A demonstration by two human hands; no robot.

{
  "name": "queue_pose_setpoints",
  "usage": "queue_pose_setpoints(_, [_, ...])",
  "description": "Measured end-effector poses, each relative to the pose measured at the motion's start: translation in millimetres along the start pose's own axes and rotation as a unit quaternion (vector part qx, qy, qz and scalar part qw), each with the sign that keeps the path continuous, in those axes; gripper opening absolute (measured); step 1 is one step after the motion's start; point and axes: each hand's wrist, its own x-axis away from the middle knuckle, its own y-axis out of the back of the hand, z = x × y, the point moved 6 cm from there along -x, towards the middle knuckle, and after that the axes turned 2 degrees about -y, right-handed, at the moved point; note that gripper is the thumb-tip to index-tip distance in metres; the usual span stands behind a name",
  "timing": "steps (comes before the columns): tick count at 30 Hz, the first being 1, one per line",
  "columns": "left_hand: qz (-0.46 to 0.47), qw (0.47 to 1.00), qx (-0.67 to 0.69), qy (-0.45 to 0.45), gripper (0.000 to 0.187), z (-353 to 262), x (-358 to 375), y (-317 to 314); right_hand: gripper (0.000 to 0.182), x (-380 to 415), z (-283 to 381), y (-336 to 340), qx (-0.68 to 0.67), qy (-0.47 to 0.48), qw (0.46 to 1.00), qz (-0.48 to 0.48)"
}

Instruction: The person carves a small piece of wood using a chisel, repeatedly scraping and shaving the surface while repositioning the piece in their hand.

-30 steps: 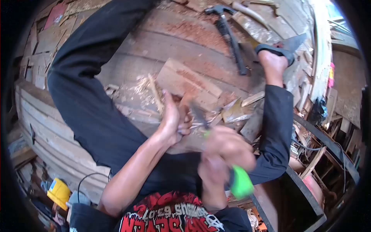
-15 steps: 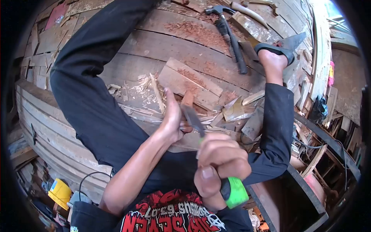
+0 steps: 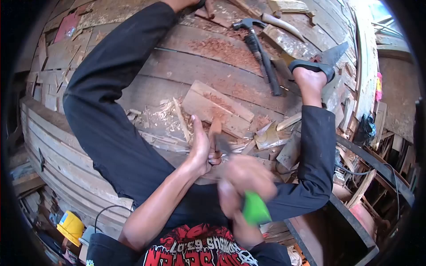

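My left hand is wrapped round a reddish piece of wood, its thumb pointing up alongside. The upper end of that wood overlaps a flat board on the floor. Blurred by motion, my right hand grips a knife with a bright green handle end. The dark knife blade points toward the wood, right beside my left fingers.
Wood shavings and offcuts litter the plank floor between my legs. Farther off lie a claw hammer and a handsaw, the saw by my foot. A dark-edged wooden frame stands at lower right, a yellow container at lower left.
My right hand has swung slightly down and left with the knife, whose blade now lies closer along the wood. My left hand keeps its hold on the wood.
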Motion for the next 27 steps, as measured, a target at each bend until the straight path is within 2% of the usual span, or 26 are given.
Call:
queue_pose_setpoints(2, [0.032, 0.999, 0.006, 0.005, 0.097, 0, -8, -1, 0.033, -7, -12, -6, 0.026, -0.041, 0.998, 0.044])
queue_pose_setpoints(3, [0.04, 0.999, 0.011, 0.007, 0.097, 2, -8, 4, 0.033, -9, 5, -1, -0.001, -0.025, 1.0, 0.018])
queue_pose_setpoints(4, [-0.012, 1.0, -0.004, 0.006, 0.097, -2, 4, 4, 0.033, -11, 23, 7, -0.037, -0.004, 0.999, -0.004])
queue_pose_setpoints(5, [-0.004, 0.999, 0.018, 0.027, 0.097, 1, 1, 5, 0.033, -17, 28, 9, -0.083, 0.028, 0.996, -0.021])
queue_pose_setpoints(6, [0.017, 0.999, 0.032, 0.022, 0.096, 3, -3, 8, 0.033, -16, 28, 3, -0.08, 0.019, 0.997, -0.015])
queue_pose_setpoints(8, [0.037, 0.998, 0.041, 0.016, 0.093, 5, -10, 8, 0.035, -19, 34, -1, -0.046, 0.004, 0.999, -0.008])
queue_pose_setpoints(10, [0.029, 0.998, 0.053, 0.023, 0.092, -4, -7, 4, 0.035, -8, -1, -12, 0.094, -0.01, 0.996, -0.001])
queue_pose_setpoints(11, [0.035, 0.997, 0.071, 0.023, 0.091, -6, -8, 10, 0.035, -6, -6, -16, 0.004, -0.043, 0.999, 0.016])
queue_pose_setpoints(12, [0.086, 0.994, 0.061, 0.024, 0.093, -2, -10, 11, 0.035, -10, -2, -14, 0.005, -0.039, 0.999, 0.02])
queue_pose_setpoints(15, [0.051, 0.997, 0.053, 0.031, 0.096, 6, -9, 11, 0.038, -22, 36, -8, 0.022, 0.001, 0.999, -0.031])
queue_pose_setpoints(16, [0.072, 0.994, 0.079, 0.03, 0.1, 9, -14, 16, 0.03, -29, 50, -2, -0.086, 0.012, 0.995, -0.045])
queue_pose_setpoints(17, [0.071, 0.994, 0.081, 0.033, 0.101, 7, -14, 14, 0.027, -31, 63, 8, -0.099, 0.012, 0.995, -0.023])
queue_pose_setpoints(18, [0.07, 0.994, 0.084, 0.031, 0.102, 2, -11, 10, 0.027, -43, 74, 9, -0.078, 0.037, 0.996, 0.012])
queue_pose_setpoints(21, [0.056, 0.995, 0.08, 0.033, 0.107, -1, 3, 5, 0.03, -42, 82, -2, -0.007, 0.047, 0.997, -0.06])
queue_pose_setpoints(23, [0.067, 0.993, 0.089, 0.044, 0.106, 4, -8, 9, 0.031, -17, 31, 1, 0.061, 0.018, 0.997, -0.039])
queue_pose_setpoints(25, [-0.028, 0.99, 0.133, -0.046, 0.102, 11, -45, 14, 0.029, 5, -20, 0, 0.104, -0.004, 0.994, -0.016])
queue_pose_setpoints(27, [-0.021, 0.992, 0.113, -0.053, 0.099, 10, -45, 10, 0.028, 11, -41, 0, 0.143, -0.01, 0.99, 0.016])
